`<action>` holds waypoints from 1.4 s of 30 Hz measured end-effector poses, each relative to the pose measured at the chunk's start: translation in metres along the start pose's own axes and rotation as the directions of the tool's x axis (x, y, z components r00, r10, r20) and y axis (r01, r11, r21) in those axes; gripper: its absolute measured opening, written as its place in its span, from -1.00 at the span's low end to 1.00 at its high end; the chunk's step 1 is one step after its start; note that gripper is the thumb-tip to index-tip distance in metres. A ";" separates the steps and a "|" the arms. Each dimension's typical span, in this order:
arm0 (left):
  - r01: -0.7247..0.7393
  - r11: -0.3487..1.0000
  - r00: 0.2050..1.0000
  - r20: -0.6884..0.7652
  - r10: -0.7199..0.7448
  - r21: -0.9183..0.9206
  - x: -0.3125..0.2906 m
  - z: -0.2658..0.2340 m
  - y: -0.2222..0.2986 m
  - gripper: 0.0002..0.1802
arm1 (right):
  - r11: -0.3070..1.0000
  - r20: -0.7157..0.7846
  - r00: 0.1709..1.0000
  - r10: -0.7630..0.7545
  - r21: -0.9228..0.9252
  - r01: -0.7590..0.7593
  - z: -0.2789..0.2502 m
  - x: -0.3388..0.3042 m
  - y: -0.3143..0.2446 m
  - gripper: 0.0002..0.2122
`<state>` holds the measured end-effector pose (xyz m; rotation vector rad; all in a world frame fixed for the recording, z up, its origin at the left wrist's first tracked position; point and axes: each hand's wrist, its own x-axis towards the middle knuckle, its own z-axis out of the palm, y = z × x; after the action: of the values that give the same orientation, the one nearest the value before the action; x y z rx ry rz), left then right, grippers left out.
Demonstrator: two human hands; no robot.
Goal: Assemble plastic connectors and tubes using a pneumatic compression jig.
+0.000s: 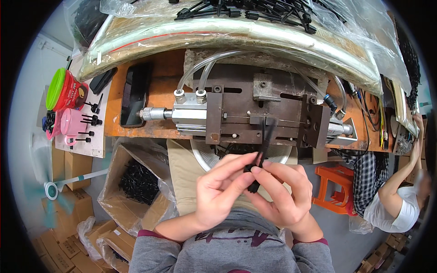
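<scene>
In front of my lap, the fingertips of my left hand (pixel 223 189) and my right hand (pixel 287 191) meet around slim black plastic rod-like parts (pixel 265 143). Two thin shafts point up and away, slightly blurred, and a thicker black end sticks out below my fingers. Both hands are closed in a pinch; my fingers hide the middle of the parts. Just beyond, the shaft tips overlap the view of a brown metal fixture (pixel 239 102) with a thin rod across it. I cannot tell whether they touch it. A silver air cylinder (pixel 190 116) sits at its left end.
Black parts (pixel 273 11) lie heaped on a plastic-covered tray beyond the fixture. A phone (pixel 135 93) and a pink cup (pixel 73 123) stand left. Below are a carton (pixel 114 200) of black parts and a white basin (pixel 205 157). An orange stool (pixel 334 186) and another person (pixel 393 200) are right.
</scene>
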<state>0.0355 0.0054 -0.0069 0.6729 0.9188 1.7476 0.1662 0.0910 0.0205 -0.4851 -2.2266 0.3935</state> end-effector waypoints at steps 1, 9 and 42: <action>0.003 1.000 1.000 0.011 -0.003 0.004 0.000 0.001 -0.004 -0.61 | 1.000 -0.018 1.000 0.000 -0.002 0.000 0.001 -0.002 0.001 -0.60; -0.184 0.949 0.983 0.026 0.183 0.258 0.010 0.000 -0.002 -0.60 | 0.969 -0.010 0.971 0.239 0.061 -0.238 0.008 -0.010 0.025 -0.72; -0.527 0.211 0.830 0.445 0.337 0.823 0.035 -0.008 0.019 -0.60 | 0.950 -0.151 0.979 -0.138 -0.299 0.088 -0.020 0.153 0.079 -0.85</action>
<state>0.0078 0.0319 0.0052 2.0137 1.7563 1.3990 0.1060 0.2341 0.0984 -0.5202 -2.1406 -0.0387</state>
